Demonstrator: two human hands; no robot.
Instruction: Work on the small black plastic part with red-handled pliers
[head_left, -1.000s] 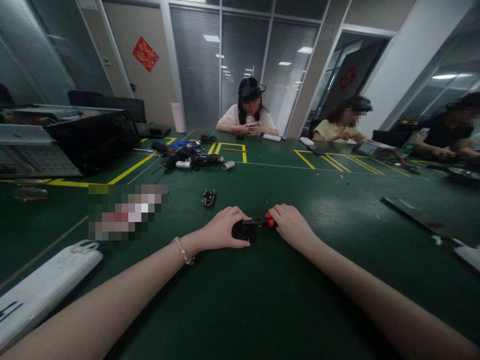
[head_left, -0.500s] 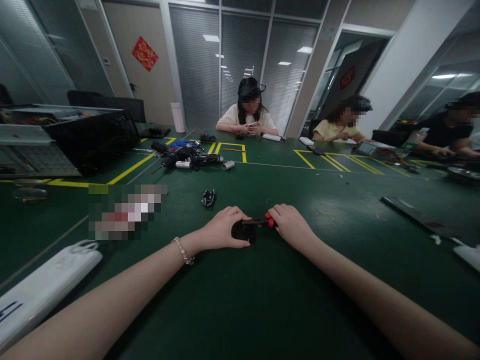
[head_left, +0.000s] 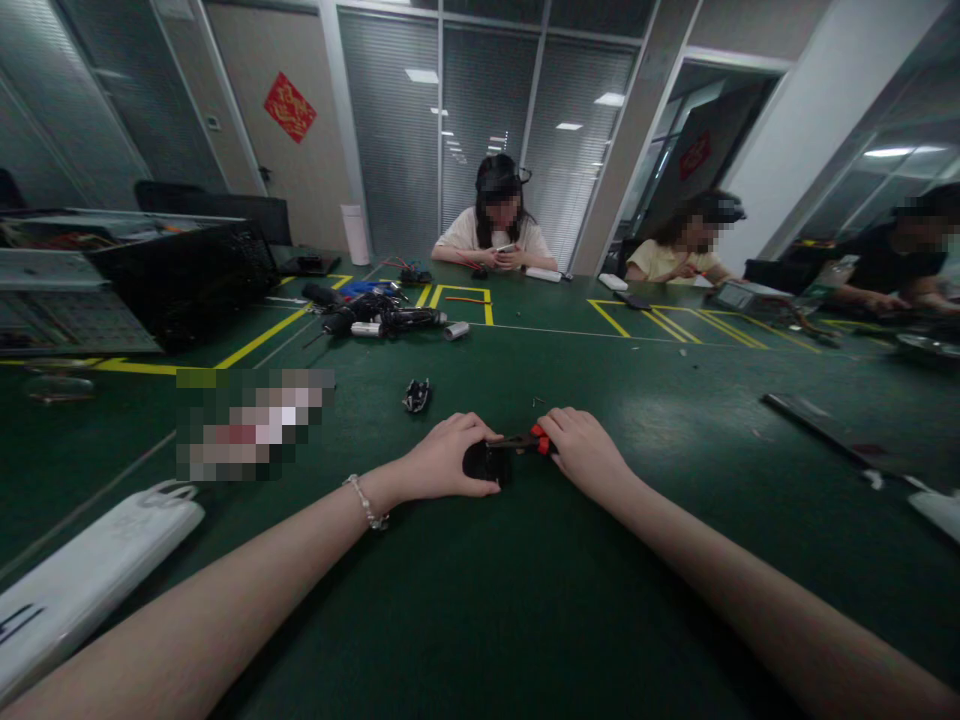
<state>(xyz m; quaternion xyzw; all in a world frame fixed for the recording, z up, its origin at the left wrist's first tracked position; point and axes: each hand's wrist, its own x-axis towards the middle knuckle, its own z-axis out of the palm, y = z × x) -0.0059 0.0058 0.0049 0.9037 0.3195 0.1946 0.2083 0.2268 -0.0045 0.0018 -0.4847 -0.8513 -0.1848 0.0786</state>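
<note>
My left hand [head_left: 450, 456] is closed round a small black part [head_left: 486, 464] on the green table, thumb and fingers at its edges. Red-handled pliers [head_left: 538, 438] are in my right hand [head_left: 581, 450], their dark jaws reaching left onto the upper side of the black part. Whether the jaws grip it I cannot tell. Beyond my left hand lies a small black piece with light edges [head_left: 417, 396]. A few tiny bits [head_left: 538, 402] rest on the table just past the pliers.
A heap of black tools and cables [head_left: 379, 312] lies further off. An open computer case [head_left: 180, 280] stands at the left, a white object [head_left: 97, 580] at the near left. A long dark strip [head_left: 825, 435] is at the right. Several people [head_left: 495, 230] sit across the table.
My hands, the black part and the pliers look almost unmoved. Across the table, a seated person's hand has shifted slightly.
</note>
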